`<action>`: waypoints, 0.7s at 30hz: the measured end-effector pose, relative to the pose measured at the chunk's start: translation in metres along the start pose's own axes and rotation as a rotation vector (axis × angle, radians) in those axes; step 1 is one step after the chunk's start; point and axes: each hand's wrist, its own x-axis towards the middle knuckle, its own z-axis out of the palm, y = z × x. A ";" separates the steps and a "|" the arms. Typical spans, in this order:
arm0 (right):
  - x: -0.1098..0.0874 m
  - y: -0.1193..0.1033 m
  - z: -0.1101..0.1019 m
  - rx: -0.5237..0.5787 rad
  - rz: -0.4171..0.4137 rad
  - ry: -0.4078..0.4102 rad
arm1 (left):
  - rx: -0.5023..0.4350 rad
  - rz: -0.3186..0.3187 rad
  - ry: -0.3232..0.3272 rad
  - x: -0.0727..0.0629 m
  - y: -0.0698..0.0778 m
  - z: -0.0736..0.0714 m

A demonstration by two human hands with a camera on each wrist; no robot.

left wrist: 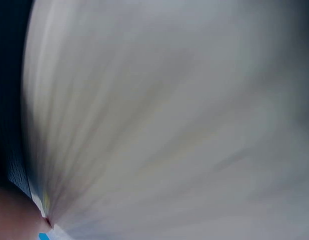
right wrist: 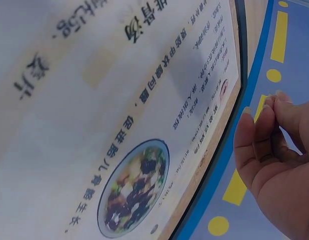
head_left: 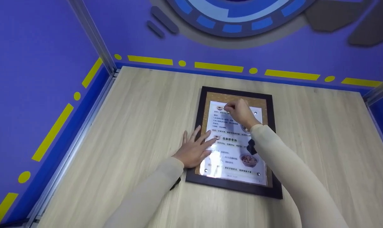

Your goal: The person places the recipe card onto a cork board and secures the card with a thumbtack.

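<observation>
A black-framed cork board [head_left: 237, 91] lies on the table with a printed recipe sheet [head_left: 229, 148] on it. Round metallic thumbtacks show at three corners of the sheet, such as the upper right thumbtack [head_left: 255, 113]. My left hand [head_left: 194, 151] rests with spread fingers across the board's left edge and the sheet. Over the sheet's upper part, my right hand [head_left: 240, 112] pinches thumb and forefinger together. In the right wrist view a tiny pale thumbtack [right wrist: 268, 94] peeks out between those fingertips, mostly hidden. A blurred sleeve fills most of the left wrist view.
The wooden table [head_left: 141, 120] extends around the board on all sides. Blue-purple panels with yellow markings rise behind it and at the left, joined by a metal post [head_left: 95, 34]. A dark wrist device [head_left: 251, 147] sits at the right sleeve.
</observation>
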 end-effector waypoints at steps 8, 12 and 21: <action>0.011 0.001 0.008 0.041 0.045 -0.016 | -0.004 -0.001 -0.004 0.000 0.001 -0.003; 0.016 0.000 0.011 0.052 0.091 -0.027 | 0.002 -0.010 -0.007 -0.001 0.001 -0.004; 0.027 0.004 0.022 0.066 0.075 -0.035 | 0.015 -0.015 -0.003 -0.001 0.002 -0.003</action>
